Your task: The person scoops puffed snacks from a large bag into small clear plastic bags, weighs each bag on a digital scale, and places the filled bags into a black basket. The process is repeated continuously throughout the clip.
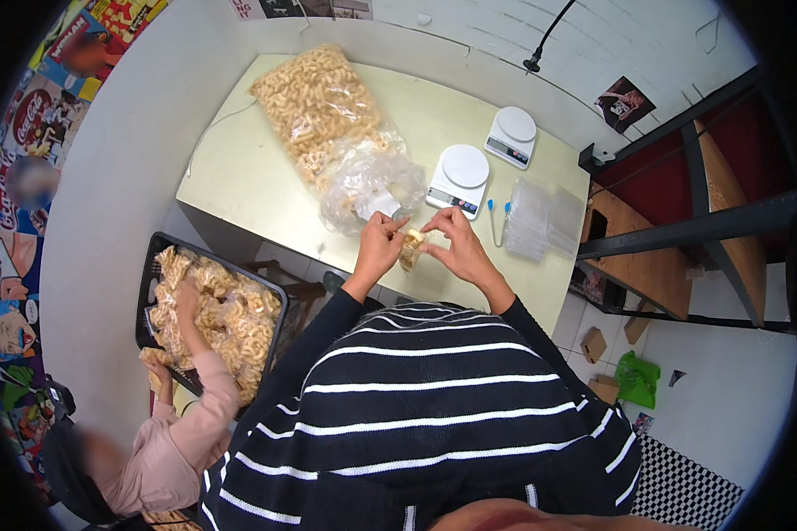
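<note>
Close to the table's front edge, a small transparent plastic bag (408,257) with some yellowish puffed snacks in it hangs between my hands. My left hand (380,251) pinches its upper left edge. The fingers of my right hand (459,248) are pressed together on its right side. Just beyond my left hand lies a large transparent bag (323,115) of curled puffed snacks, its crumpled mouth towards me. A white kitchen scale (460,174) stands just past my right hand. Tongs with blue tips (496,221) lie to its right.
A second white scale (511,136) stands farther back. Stacked transparent bags (540,219) lie on the table (434,97) at right. At left, a co-worker's hand (188,299) reaches into a black crate (210,244) of filled snack bags. Shelving (655,239) stands at right.
</note>
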{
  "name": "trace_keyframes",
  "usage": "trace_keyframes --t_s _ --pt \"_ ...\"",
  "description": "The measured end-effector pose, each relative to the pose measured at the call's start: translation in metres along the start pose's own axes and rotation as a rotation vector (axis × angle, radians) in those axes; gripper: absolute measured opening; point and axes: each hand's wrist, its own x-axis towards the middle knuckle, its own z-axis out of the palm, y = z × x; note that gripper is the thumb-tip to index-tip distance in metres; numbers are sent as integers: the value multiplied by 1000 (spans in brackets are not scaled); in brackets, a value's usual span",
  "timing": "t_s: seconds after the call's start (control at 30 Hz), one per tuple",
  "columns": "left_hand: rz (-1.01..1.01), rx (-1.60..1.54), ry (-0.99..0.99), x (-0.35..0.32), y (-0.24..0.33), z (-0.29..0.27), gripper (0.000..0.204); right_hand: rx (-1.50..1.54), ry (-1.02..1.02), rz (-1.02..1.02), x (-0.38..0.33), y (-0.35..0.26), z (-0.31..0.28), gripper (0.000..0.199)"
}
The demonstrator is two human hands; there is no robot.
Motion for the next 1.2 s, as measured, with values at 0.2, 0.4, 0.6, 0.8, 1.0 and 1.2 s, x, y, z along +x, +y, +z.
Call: trace_keyframes --t_s 0.2,0.4,0.6,0.8,1.0,1.2 --pt "-41 -133 -61 5 -2 2 32 13 -146 -83 -4 18 7 25" --pt "-167 -401 -9 6 6 -11 26 -243 77 -62 0 6 -25 19" --pt "-151 -159 -40 -4 -22 -21 27 -407 116 -97 1 16 -54 21" --pt "-106 -306 -22 -20 -32 -8 25 -76 150 56 13 23 -59 21" --pt "-114 -241 -7 -29 -32 -11 25 482 255 333 11 90 -27 20" --pt "-123 -177 -12 -44 -39 -18 24 229 351 255 -4 111 -3 27"
